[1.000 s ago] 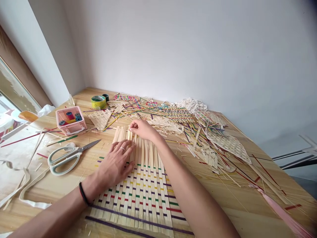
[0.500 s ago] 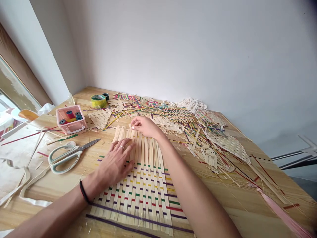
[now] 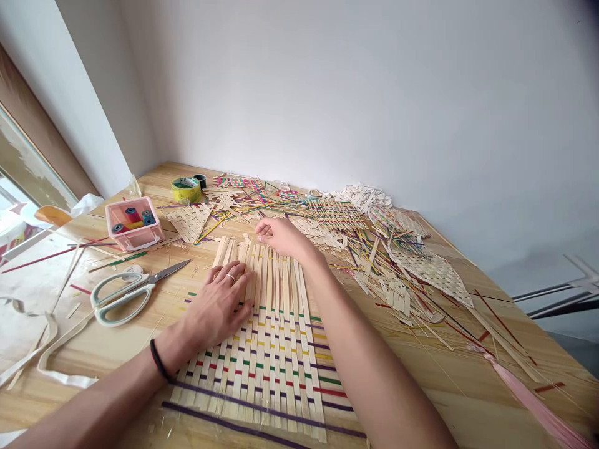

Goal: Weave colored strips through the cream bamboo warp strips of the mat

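Woven mat: the mat (image 3: 276,362) lies flat in front of you on the bench, coloured crosswise strips through its nearer part, mostly pale lengthwise strips fanning out at its far end.
Left hand: your left hand (image 3: 222,305) rests on the mat's left side, fingers slightly spread and laid over the strips, pressing rather than gripping.
Right hand: your right hand (image 3: 279,237) is just over the far strip ends, fingers curled in near the thumb; whether they hold a strip, I cannot tell.
Purple strip: a long purple strip (image 3: 224,425) runs along the mat's near edge.
Bench surface: pale grained wood (image 3: 468,424) under everything, showing between the mat and the scissors (image 3: 148,282) on your left, and widely beyond your right forearm.
Far left: a pink box (image 3: 140,240) with spools, then yellow tape (image 3: 186,191).
Far and right: heaped strips (image 3: 322,234), a pale woven piece (image 3: 430,271), a pink tassel (image 3: 519,393) by the right edge.
Room: a plain wall (image 3: 327,93) stands behind the bench's back edge.
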The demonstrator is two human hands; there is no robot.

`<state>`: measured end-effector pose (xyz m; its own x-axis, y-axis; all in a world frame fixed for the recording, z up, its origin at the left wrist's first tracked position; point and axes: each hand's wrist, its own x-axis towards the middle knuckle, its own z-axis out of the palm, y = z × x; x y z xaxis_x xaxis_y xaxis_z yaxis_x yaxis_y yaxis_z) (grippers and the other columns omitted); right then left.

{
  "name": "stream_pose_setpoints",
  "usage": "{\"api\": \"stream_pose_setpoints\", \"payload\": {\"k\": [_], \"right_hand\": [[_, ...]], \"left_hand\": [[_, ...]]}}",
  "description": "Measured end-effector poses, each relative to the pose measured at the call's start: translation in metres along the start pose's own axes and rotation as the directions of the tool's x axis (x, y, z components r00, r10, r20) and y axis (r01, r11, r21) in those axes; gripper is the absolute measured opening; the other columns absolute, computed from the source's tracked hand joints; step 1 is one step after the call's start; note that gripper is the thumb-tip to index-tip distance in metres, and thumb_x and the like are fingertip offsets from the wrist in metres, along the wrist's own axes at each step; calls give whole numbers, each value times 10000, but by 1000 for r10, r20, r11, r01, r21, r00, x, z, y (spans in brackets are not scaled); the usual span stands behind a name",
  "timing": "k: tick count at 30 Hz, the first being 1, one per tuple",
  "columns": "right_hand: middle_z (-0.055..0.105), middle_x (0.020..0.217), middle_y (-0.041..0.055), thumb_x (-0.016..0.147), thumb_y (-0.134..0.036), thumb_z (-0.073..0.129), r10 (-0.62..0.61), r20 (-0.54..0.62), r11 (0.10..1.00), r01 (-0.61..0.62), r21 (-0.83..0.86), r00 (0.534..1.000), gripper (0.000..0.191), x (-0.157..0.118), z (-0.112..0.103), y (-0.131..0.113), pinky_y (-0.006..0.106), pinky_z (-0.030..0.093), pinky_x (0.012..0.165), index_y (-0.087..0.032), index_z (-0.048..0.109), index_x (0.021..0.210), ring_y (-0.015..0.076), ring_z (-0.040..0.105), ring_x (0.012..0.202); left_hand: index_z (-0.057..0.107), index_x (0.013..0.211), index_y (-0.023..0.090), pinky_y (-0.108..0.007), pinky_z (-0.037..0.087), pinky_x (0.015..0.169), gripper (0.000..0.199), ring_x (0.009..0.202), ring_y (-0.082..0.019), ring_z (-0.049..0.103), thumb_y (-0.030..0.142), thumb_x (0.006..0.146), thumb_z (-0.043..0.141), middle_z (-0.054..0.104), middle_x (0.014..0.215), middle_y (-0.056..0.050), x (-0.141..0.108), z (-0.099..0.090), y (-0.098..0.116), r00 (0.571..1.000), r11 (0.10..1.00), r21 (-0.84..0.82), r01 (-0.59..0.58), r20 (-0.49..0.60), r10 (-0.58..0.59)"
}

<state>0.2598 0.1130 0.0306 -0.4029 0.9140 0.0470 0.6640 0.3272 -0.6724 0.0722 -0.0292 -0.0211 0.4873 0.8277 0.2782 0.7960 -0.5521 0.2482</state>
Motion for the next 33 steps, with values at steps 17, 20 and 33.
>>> {"api": "stream_pose_setpoints", "payload": {"k": [17, 20, 33], "right_hand": [[709, 696, -14, 660, -172, 805, 302, 90, 923, -268, -275, 949, 118, -63, -67, 74, 241, 428, 572, -210, 785, 770, 161, 644, 633], [698, 698, -24, 680, -186, 783, 295, 106, 929, -258, -266, 950, 95, -61, -64, 82, 229, 427, 588, -211, 777, 771, 148, 637, 656], [768, 757, 8, 708, -231, 767, 260, 144, 943, -219, -251, 955, 32, -60, -65, 86, 270, 466, 667, -214, 783, 729, 181, 679, 698]], "left_hand": [[533, 1428, 130, -581, 348, 1192, 482, 1446, -352, 432, 295, 975, 520, 552, 1493, -173, 0, -2, 2, 999, 1000, -12, 15, 33, -15], [537, 1422, 136, -589, 348, 1187, 470, 1448, -357, 427, 302, 983, 503, 554, 1487, -176, 0, -1, 1, 1000, 1000, -10, 8, 12, -8], [538, 1415, 162, -584, 327, 1191, 468, 1457, -350, 412, 291, 966, 522, 557, 1484, -156, -1, 3, 1, 999, 1000, -13, 28, -25, -28]]}}
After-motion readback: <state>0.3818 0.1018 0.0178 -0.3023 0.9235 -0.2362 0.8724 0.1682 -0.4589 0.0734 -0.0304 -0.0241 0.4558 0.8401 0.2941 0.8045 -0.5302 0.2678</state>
